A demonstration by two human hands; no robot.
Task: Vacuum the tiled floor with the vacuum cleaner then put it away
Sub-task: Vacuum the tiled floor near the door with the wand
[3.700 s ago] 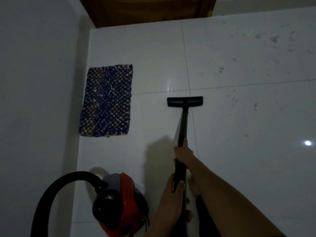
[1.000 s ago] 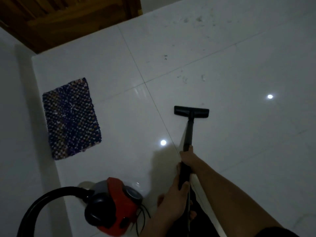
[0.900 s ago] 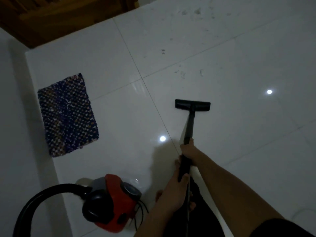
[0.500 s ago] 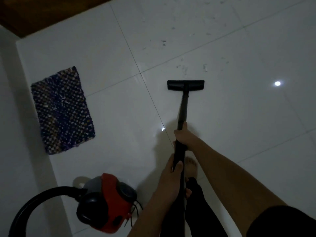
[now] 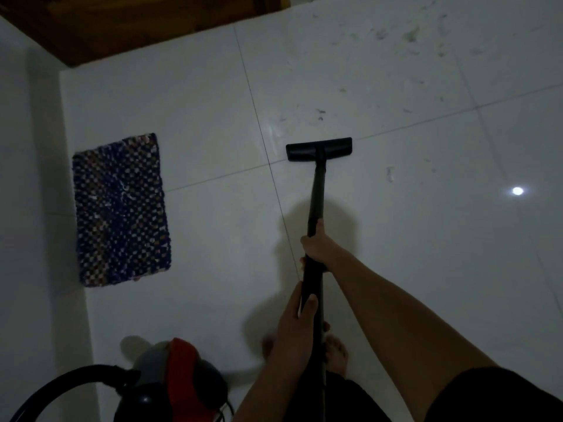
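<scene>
A black vacuum wand runs from my hands out to its flat black floor head, which rests on the white tiled floor by a tile joint. My right hand grips the wand higher along it. My left hand grips it lower, nearer my body. The red and grey vacuum cleaner body sits on the floor at the lower left, with its black hose arching off to the left. Dust specks lie on the tiles beyond the head.
A blue patterned woven mat lies on the floor by the white wall on the left. A brown wooden door closes the far end. My bare feet stand under the wand. A light reflection shines at the right.
The floor head has been pushed forward across the tiles and pulled back. Both hands have kept hold of the wand throughout. My view has shifted, with the vacuum cleaner body lower in the frame.
</scene>
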